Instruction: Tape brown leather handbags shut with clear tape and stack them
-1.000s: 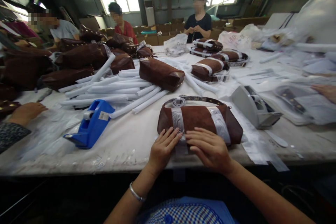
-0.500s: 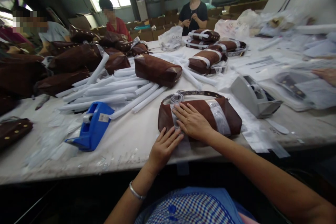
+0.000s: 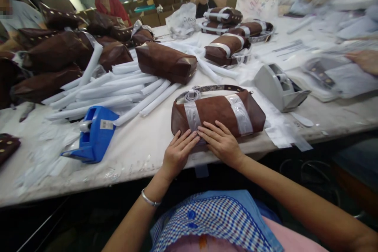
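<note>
A brown suede handbag [image 3: 217, 112] lies flat near the table's front edge, with two clear plastic bands wrapped across it and a strap folded along its top. My left hand [image 3: 177, 152] rests open at the bag's lower left corner, fingers flat on the lower end of the left band. My right hand [image 3: 221, 142] lies open beside it, fingers pressed flat on the bag's lower edge, fingertips touching those of the left hand.
A blue tape dispenser [image 3: 93, 134] stands to the left, a grey one [image 3: 279, 88] to the right. Several white paper rolls [image 3: 118, 92] and more brown bags [image 3: 165, 62] fill the table's middle and left. Other people stand at the far side.
My right hand slid back from the upper part of the left band to the bag's lower edge beside my left hand. The camera tilted downward.
</note>
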`<state>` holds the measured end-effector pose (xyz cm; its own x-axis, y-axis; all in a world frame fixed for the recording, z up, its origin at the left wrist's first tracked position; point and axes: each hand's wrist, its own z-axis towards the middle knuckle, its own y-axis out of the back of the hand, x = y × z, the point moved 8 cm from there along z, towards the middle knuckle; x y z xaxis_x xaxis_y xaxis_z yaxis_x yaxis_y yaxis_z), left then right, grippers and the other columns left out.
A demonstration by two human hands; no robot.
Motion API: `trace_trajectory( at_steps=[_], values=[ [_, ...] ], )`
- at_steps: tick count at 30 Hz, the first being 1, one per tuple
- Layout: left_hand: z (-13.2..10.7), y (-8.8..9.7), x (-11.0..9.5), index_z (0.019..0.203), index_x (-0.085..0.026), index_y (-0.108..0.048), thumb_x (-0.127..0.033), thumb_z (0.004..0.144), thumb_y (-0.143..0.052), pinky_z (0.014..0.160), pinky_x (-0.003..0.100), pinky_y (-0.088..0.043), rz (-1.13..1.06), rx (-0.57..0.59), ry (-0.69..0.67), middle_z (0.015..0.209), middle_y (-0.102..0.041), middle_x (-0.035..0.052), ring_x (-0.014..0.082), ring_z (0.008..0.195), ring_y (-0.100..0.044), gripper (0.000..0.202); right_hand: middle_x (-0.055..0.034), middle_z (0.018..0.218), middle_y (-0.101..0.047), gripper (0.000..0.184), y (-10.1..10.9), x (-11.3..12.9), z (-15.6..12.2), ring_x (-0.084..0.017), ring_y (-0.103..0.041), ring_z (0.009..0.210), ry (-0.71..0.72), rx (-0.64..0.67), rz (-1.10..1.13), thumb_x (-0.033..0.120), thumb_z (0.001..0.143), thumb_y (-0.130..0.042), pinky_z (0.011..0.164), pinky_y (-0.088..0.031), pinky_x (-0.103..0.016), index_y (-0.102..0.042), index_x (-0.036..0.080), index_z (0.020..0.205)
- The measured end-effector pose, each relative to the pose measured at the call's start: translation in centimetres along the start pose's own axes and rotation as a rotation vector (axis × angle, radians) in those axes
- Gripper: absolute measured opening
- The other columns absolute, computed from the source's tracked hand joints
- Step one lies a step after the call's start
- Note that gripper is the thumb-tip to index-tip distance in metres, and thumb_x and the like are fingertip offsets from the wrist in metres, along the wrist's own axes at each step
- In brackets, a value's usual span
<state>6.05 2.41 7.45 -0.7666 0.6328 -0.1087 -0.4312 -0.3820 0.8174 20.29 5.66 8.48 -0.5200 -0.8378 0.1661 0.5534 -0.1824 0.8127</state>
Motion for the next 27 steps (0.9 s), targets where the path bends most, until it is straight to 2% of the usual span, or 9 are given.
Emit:
trace_trajectory(
  at_steps=[3, 6, 8, 10, 12, 15, 18, 21, 27],
  values=[
    [0.4, 0.2, 0.0, 0.144, -0.021, -0.046, -0.021, 0.094, -0.057, 0.118, 0.048, -0.038, -0.070, 0.018, 0.059, 0.141, -0.059, 0.0079, 0.0228, 0.138, -0.048, 0.051, -0.0018, 0.146, -0.052, 0.059, -0.5, 0.2, -0.2, -0.021, -0.039, 0.143, -0.012, -0.044, -0.051, 0.012, 0.098, -0.051, 0.124, -0.025, -0.048, -0.035, 0.028, 0.152],
    [0.8, 0.6, -0.1, 0.138, -0.020, -0.052, -0.029, 0.091, -0.066, 0.114, 0.047, -0.043, -0.053, -0.058, 0.106, 0.132, -0.066, 0.0076, 0.0238, 0.129, -0.057, 0.050, -0.0025, 0.148, -0.051, 0.058, -0.7, 0.4, -0.3, -0.021, -0.036, 0.144, -0.023, -0.057, -0.073, 0.012, 0.099, -0.050, 0.124, -0.022, -0.048, -0.033, 0.025, 0.152],
    [0.9, 0.8, -0.3, 0.134, -0.020, -0.055, -0.025, 0.092, -0.065, 0.111, 0.046, -0.046, -0.005, -0.137, 0.100, 0.126, -0.070, 0.0058, 0.0231, 0.124, -0.061, 0.043, -0.0033, 0.148, -0.050, 0.058, -0.7, 0.4, -0.4, -0.021, -0.034, 0.145, -0.035, -0.050, -0.067, 0.012, 0.099, -0.050, 0.124, -0.022, -0.049, -0.032, 0.024, 0.153],
    [0.9, 0.7, -0.5, 0.132, -0.021, -0.057, -0.020, 0.092, -0.064, 0.110, 0.047, -0.047, 0.026, -0.164, 0.074, 0.126, -0.070, 0.0049, 0.0232, 0.123, -0.062, 0.040, -0.0041, 0.149, -0.049, 0.059, -0.4, 0.5, -0.8, -0.021, -0.034, 0.146, -0.040, -0.035, -0.041, 0.010, 0.098, -0.049, 0.125, -0.022, -0.049, -0.032, 0.024, 0.153],
    [0.8, 0.4, -0.5, 0.133, -0.021, -0.056, -0.017, 0.092, -0.063, 0.110, 0.047, -0.046, 0.030, -0.138, 0.045, 0.129, -0.068, 0.0052, 0.0235, 0.126, -0.059, 0.041, -0.0050, 0.147, -0.051, 0.058, 0.0, 1.0, -1.9, -0.022, -0.034, 0.145, -0.010, -0.027, 0.008, 0.011, 0.098, -0.051, 0.124, -0.024, -0.050, -0.034, 0.023, 0.152],
    [0.5, 0.1, -0.4, 0.136, -0.022, -0.054, -0.015, 0.094, -0.059, 0.112, 0.048, -0.045, 0.024, -0.105, 0.019, 0.134, -0.064, 0.0054, 0.0233, 0.130, -0.056, 0.043, -0.0052, 0.144, -0.056, 0.054, 0.2, 2.4, -4.3, -0.022, -0.037, 0.144, 0.108, 0.005, 0.078, 0.015, 0.097, -0.056, 0.124, -0.027, -0.048, -0.042, 0.022, 0.148],
    [0.3, 0.1, -0.2, 0.139, -0.023, -0.051, -0.015, 0.095, -0.057, 0.114, 0.048, -0.043, 0.024, -0.100, 0.014, 0.135, -0.064, 0.0060, 0.0229, 0.133, -0.053, 0.045, -0.0059, 0.146, -0.053, 0.049, -0.9, 3.6, -6.1, -0.021, -0.036, 0.144, 0.191, 0.101, 0.118, 0.011, 0.098, -0.050, 0.121, -0.032, -0.046, -0.046, 0.021, 0.145],
    [0.3, 0.0, -0.3, 0.141, -0.022, -0.050, -0.014, 0.095, -0.055, 0.115, 0.048, -0.041, 0.028, -0.089, 0.007, 0.135, -0.063, 0.0070, 0.0227, 0.134, -0.052, 0.046, -0.0083, 0.145, -0.054, 0.047, -2.1, 3.9, -6.1, -0.021, -0.035, 0.144, 0.204, 0.123, 0.144, 0.008, 0.097, -0.047, 0.118, -0.036, -0.047, -0.048, 0.019, 0.143],
    [0.3, 0.0, -0.4, 0.138, -0.020, -0.053, -0.011, 0.093, -0.058, 0.116, 0.047, -0.040, 0.049, -0.081, -0.001, 0.135, -0.064, 0.0069, 0.0224, 0.135, -0.051, 0.046, -0.0096, 0.122, -0.071, 0.033, -2.0, 4.5, -4.8, -0.021, -0.057, 0.127, 0.271, -0.053, 0.260, 0.009, 0.098, -0.045, 0.111, -0.048, -0.043, -0.062, 0.013, 0.126]
  ],
)
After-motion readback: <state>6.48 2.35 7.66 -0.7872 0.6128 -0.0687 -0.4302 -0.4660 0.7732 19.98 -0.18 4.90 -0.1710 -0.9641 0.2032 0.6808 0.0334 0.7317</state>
